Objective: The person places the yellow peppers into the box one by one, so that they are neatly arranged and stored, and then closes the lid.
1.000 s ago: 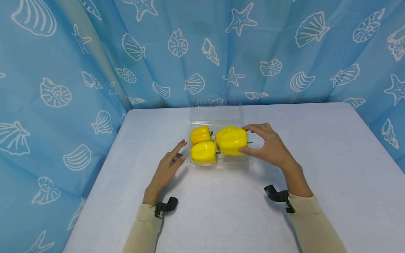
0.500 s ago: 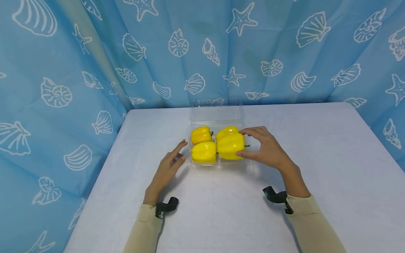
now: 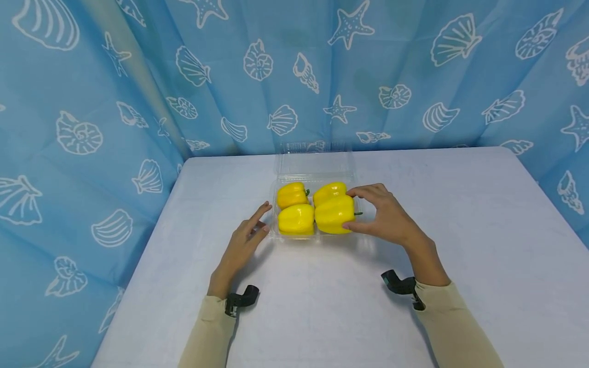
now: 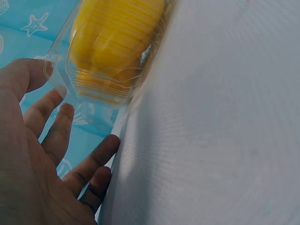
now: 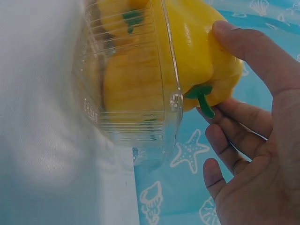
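Note:
A clear plastic clamshell box [image 3: 317, 237] holds several yellow bell peppers, its lid [image 3: 315, 164] tipped back behind it. My right hand [image 3: 386, 214] pinches the front right pepper [image 3: 334, 214] between thumb and fingers, the green stem [image 5: 204, 101] pointing toward the palm. In the right wrist view that pepper's upper part stands above the box rim. The front left pepper [image 3: 296, 220], back left pepper [image 3: 292, 195] and back right pepper [image 3: 329, 192] lie inside. At the box's left side my left hand [image 3: 241, 243] has its fingers spread; in the left wrist view its thumb touches the rim.
A white cloth covers the table [image 3: 322, 306]. Behind and to the left hangs a blue curtain [image 3: 313, 76] printed with white shells and starfish. Each wrist wears a black camera mount, the left mount [image 3: 242, 299] and the right mount [image 3: 399, 283].
My right hand has brought its pepper slightly left and toward me, into the front right of the box, uncovering more of the back right pepper. The left hand has stayed at the box.

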Demonstrator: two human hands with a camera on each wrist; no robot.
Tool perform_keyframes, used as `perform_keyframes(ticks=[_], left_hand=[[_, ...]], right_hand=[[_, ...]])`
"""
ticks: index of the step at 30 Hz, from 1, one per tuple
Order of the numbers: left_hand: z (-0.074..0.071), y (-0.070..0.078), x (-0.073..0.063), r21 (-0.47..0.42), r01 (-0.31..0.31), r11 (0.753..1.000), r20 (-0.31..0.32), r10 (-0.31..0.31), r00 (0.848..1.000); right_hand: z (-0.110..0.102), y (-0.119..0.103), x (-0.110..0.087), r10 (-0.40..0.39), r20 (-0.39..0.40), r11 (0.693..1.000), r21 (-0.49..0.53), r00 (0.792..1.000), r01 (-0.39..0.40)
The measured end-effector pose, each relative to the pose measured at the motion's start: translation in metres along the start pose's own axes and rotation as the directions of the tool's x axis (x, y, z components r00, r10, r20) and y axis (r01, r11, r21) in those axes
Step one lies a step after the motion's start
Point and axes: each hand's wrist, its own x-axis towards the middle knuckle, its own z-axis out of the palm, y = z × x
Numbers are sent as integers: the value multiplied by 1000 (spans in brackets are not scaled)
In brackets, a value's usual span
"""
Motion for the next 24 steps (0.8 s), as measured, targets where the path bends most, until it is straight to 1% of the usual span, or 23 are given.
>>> perform_keyframes(ticks=[11, 16, 21, 24], left_hand=[[0, 2, 0, -6, 5, 1000, 0, -5, 1000], [0, 3, -1, -4, 8, 1000, 2, -8, 1000], [-1, 3, -1, -10, 7, 1000, 1, -7, 1000], [-1, 3, -1, -8, -9, 1000, -6, 9, 1000]], right_hand=[[2, 2, -1, -8, -15, 1000, -3, 1000, 8], [3, 3, -1, -17, -7, 1000, -1, 1000, 17], [5, 5, 0, -43, -3, 999, 24, 999, 43], [7, 6, 1, -67, -9, 997, 31, 998, 67]])
